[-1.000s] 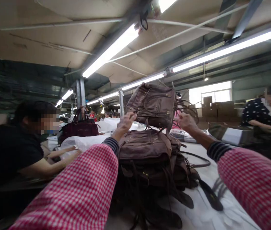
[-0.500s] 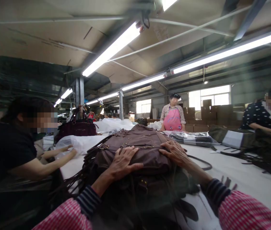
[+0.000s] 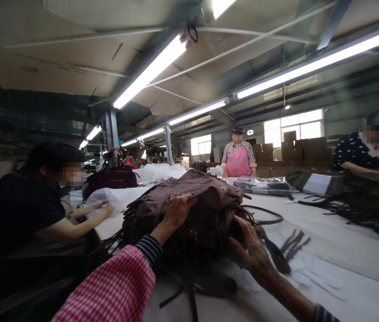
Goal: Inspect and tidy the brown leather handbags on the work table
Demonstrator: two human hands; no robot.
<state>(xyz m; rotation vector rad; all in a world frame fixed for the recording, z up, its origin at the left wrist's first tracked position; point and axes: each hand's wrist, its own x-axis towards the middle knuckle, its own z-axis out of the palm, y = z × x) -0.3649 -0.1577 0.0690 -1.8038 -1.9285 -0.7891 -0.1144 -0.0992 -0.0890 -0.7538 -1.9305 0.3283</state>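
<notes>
A brown bag (image 3: 192,185) with flaps, metal studs and many dangling straps lies on a white-covered table (image 3: 326,223) in front of me. Under it are more dark brown layers with a buckle; whether these are a second bag I cannot tell. My left hand (image 3: 177,211) has its fingers curled over the bag's raised near edge, gripping the fabric. At the bag's right side is my right hand (image 3: 250,245), thumb and fingers apart, its fingertips close to or touching the side. Loose straps (image 3: 191,295) hang toward me.
At left a co-worker in black (image 3: 14,210) handles clear plastic (image 3: 108,199) beside a maroon handbag (image 3: 112,179). Across the table stands a person in a pink apron (image 3: 238,161). Dark green bags (image 3: 373,192) lie at right, near a person in a dotted top (image 3: 353,150).
Both hands lay flat on top of the bag. My left hand has now gripped and raised its near edge; my right hand has moved down to its right side.
</notes>
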